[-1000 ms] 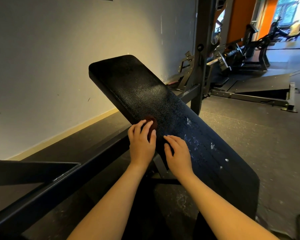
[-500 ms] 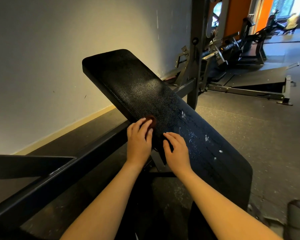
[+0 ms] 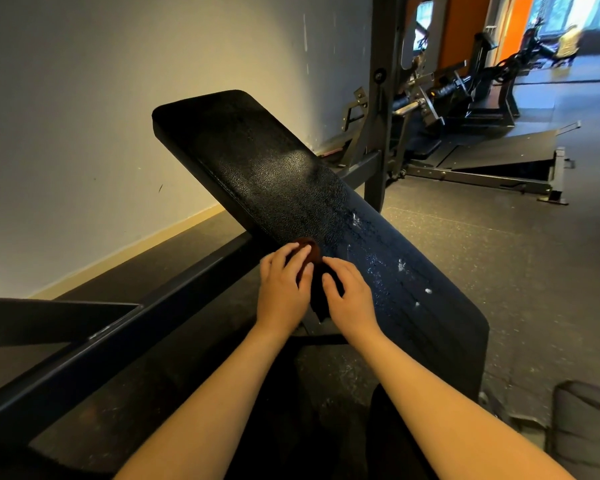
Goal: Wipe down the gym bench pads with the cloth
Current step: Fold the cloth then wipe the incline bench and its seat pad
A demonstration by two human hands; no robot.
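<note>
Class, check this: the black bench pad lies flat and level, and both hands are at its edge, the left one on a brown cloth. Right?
Not quite. The head view shows the bench pad tilted, its far end raised toward the wall, not level. Both hands are at its edge, the left hand on the brown cloth, the right hand beside it.

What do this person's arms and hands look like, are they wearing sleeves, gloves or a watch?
The left forearm and right forearm are bare right down to the picture's bottom edge, so no sleeve shows. The left hand and right hand are bare too: no gloves, and no watch, wristband or ring that I can make out in this view.
</note>
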